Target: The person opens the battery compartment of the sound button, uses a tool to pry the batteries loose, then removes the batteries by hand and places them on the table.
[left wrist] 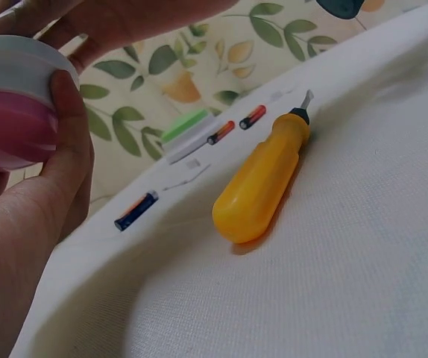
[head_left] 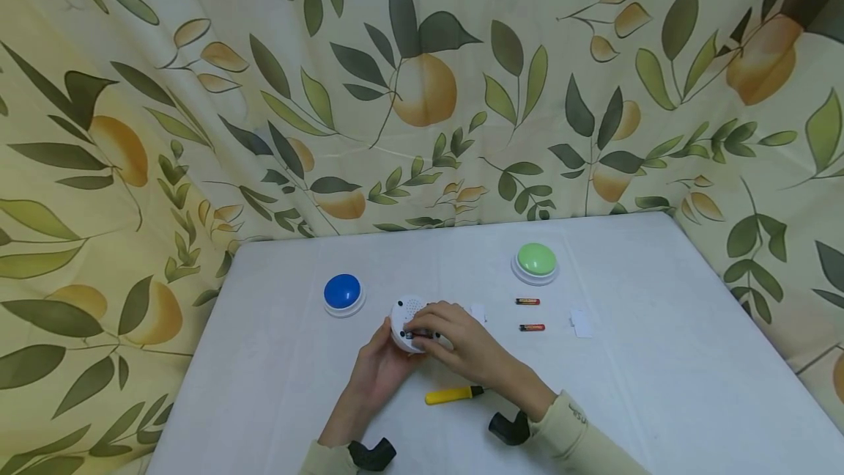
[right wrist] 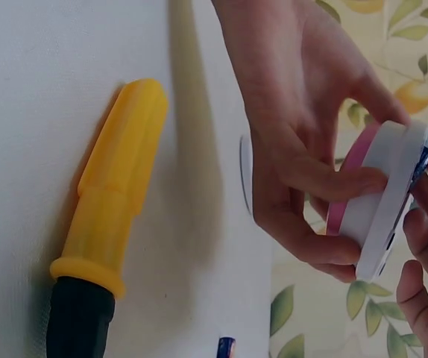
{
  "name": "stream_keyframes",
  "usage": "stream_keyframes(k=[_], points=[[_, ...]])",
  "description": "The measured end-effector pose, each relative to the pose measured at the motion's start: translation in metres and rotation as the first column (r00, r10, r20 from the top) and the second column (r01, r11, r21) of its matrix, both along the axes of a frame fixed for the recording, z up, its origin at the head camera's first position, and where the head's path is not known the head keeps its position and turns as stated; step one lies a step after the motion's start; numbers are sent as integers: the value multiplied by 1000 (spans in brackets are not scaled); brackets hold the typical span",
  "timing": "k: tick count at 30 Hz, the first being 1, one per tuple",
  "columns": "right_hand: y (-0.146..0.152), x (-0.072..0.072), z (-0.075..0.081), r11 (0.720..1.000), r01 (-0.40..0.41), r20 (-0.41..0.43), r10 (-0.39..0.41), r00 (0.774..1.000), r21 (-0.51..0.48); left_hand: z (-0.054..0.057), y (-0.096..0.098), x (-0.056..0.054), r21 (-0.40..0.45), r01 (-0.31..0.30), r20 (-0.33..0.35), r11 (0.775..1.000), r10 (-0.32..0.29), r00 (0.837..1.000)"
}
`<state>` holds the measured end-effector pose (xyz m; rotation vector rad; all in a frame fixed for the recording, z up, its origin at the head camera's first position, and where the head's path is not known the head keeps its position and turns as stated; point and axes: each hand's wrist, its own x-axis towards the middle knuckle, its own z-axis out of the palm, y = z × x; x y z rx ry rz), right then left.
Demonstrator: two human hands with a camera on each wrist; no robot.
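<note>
In my left hand (head_left: pixel 385 372) is a round white push-button light or buzzer (head_left: pixel 399 314), its pink dome (left wrist: pixel 16 130) facing down and its underside up. The left fingers and thumb grip its rim. My right hand (head_left: pixel 464 343) reaches over that underside, with fingertips pinching a small battery (head_left: pixel 420 333) at the battery slot. A blue wrapper shows on this battery in the right wrist view, partly hidden by the fingers. Just below the hands, a screwdriver (head_left: pixel 451 395) with a yellow handle lies on the table.
Farther back stand a blue push button (head_left: pixel 342 292) and a green push button (head_left: pixel 536 261). Two loose batteries (head_left: pixel 527 301) lie right of the hands, beside a small white cover (head_left: pixel 580 323). Another battery (left wrist: pixel 136 211) shows in the left wrist view. A patterned curtain (head_left: pixel 422 167) hangs behind the white table.
</note>
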<state>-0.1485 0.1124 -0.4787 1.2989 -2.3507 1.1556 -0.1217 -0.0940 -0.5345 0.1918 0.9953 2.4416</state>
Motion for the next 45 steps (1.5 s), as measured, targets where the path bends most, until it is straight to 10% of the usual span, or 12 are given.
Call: stream_keyframes(k=[45], points=[[45,-18,3,986,150,-60,-145,988,73,10,2,0,8,-68,105,998,67,992]])
